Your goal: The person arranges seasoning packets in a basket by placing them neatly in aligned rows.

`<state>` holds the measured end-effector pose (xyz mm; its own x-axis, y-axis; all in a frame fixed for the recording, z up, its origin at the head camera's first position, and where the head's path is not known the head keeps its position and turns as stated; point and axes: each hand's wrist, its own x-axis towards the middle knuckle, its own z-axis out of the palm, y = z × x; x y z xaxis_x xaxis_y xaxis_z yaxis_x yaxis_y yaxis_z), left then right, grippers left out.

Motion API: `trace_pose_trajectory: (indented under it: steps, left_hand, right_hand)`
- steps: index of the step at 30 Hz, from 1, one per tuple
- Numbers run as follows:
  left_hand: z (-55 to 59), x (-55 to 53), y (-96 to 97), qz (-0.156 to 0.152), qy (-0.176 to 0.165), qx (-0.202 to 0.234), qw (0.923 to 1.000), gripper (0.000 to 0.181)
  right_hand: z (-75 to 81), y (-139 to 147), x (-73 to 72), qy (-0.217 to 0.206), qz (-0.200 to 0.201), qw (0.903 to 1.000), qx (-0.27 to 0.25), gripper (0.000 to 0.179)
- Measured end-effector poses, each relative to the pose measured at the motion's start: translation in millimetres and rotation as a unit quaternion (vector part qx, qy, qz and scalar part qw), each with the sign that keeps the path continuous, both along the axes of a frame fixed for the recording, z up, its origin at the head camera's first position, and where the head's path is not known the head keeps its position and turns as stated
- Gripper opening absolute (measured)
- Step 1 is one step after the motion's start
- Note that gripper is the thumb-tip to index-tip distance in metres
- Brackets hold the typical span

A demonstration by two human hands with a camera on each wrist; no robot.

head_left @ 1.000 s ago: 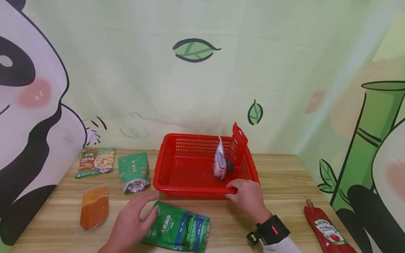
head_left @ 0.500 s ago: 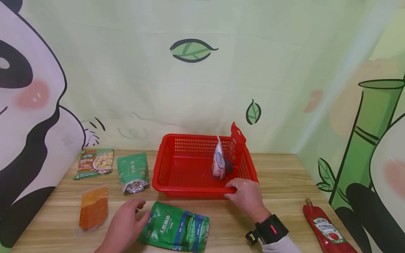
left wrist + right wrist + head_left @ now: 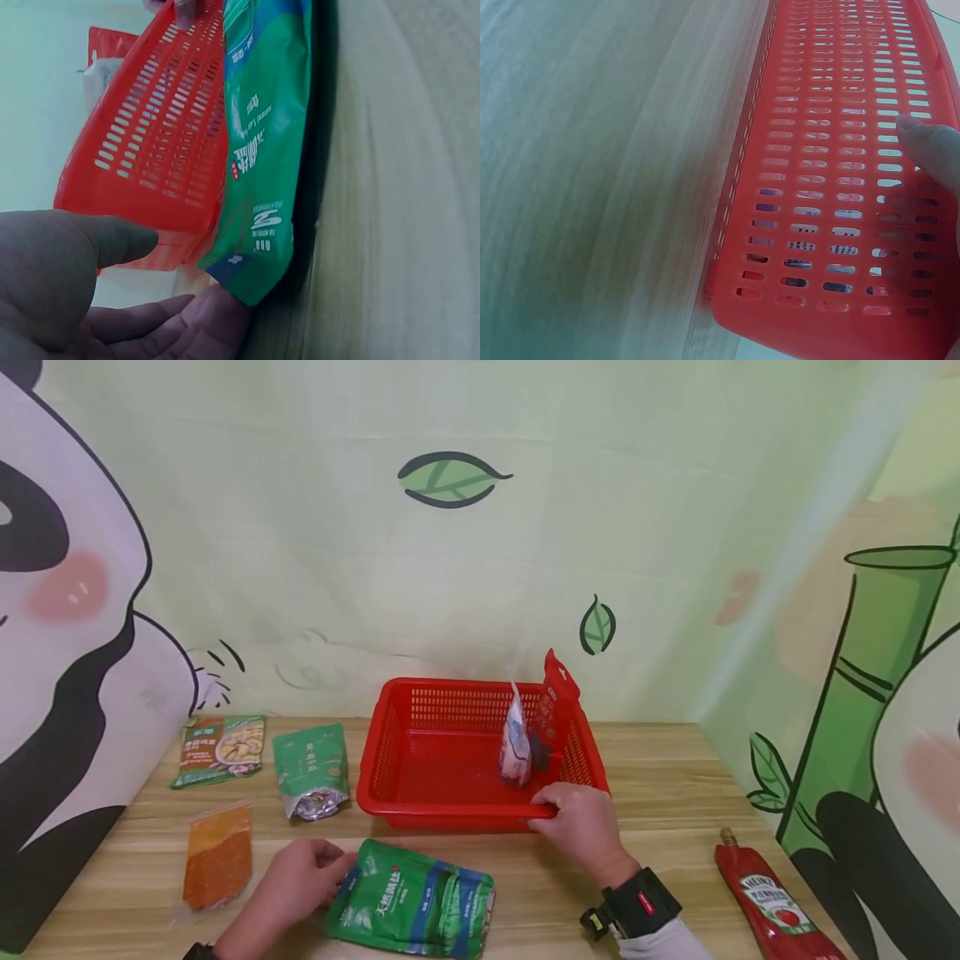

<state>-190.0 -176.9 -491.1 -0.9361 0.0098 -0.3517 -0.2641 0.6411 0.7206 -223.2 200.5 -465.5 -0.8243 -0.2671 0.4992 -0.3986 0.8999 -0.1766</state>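
A green stand-up pouch (image 3: 412,902) with a blue band lies on the table in front of the red plastic basket (image 3: 450,810). My left hand (image 3: 303,877) is at the pouch's left end; in the left wrist view its fingertips (image 3: 225,307) reach under the pouch's near corner, while the thumb (image 3: 124,240) stays apart from it. My right hand (image 3: 581,827) grips the basket's front rim near the right corner, its thumb against the slotted wall in the right wrist view. Inside the basket, a white-and-pink packet (image 3: 516,747) and a red packet (image 3: 557,710) stand upright at the right.
Left of the basket lie a green pouch with a silver bottom (image 3: 311,768), a green-and-brown food packet (image 3: 220,750) and a clear packet of orange-brown contents (image 3: 217,858). A red Heinz ketchup pouch (image 3: 776,902) lies at the right. A printed cloth (image 3: 480,577) hangs behind.
My left hand has drawn back from above the green pouch and come down to its left end. My right hand keeps its grip on the basket rim; the view has shifted slightly.
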Motion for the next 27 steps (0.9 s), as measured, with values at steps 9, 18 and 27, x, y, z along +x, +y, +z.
trace_pose_trajectory:
  steps: [9,18,27]
  left_hand:
    - [-4.6,-12.7,0.9,-0.008,-0.02,0.016,0.9996,0.029]
    - [-6.3,-15.5,4.4,-0.026,-0.009,-0.006,0.9996,0.017]
    - [-3.8,-16.1,5.5,-0.031,-0.025,-0.001,0.9992,0.008]
  right_hand:
    - [1.3,-1,1.1,0.006,0.002,1.0,0.0,0.028]
    - [1.2,-2,2.4,-0.009,-0.008,0.9999,-0.001,0.03]
    - [1.0,-1,2.0,-0.005,-0.003,1.0,0.0,0.03]
